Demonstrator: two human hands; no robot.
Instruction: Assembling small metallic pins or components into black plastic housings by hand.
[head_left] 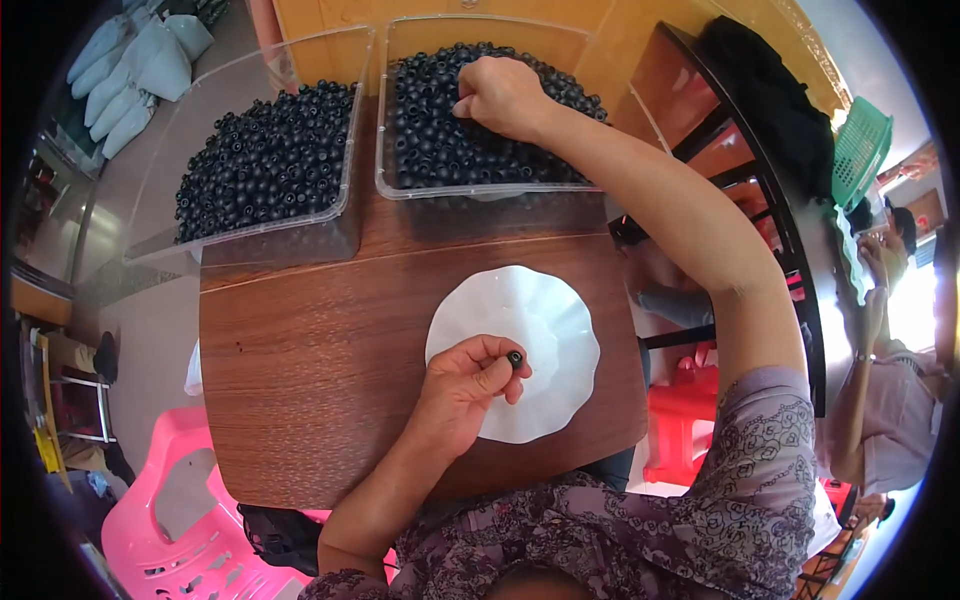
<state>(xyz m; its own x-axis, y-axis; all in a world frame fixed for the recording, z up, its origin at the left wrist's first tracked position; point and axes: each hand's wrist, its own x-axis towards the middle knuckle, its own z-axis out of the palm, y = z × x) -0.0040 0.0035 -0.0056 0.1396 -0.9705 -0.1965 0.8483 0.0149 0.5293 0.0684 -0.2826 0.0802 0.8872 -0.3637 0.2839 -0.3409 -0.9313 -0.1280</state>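
My left hand [458,395] is closed in a pinch above a white scalloped plate [558,395]. Between its thumb and fingers sits a small round black part [514,358] with a hole in its end. At the far side, my right hand [503,97] reaches over the right clear plastic bin [490,189], which is heaped with small black round parts [440,150]. Its fingers are curled together at the pile, and whatever they hold is hidden. A second clear bin [285,226], to the left, holds a similar heap of black parts [270,150].
The plate and bins stand on a brown wooden table [310,370]. A pink plastic chair [150,520] is at the lower left and a red stool [680,430] at the right. Another person [890,410] sits far right near a green basket [862,150]. White sacks [150,65] lie at upper left.
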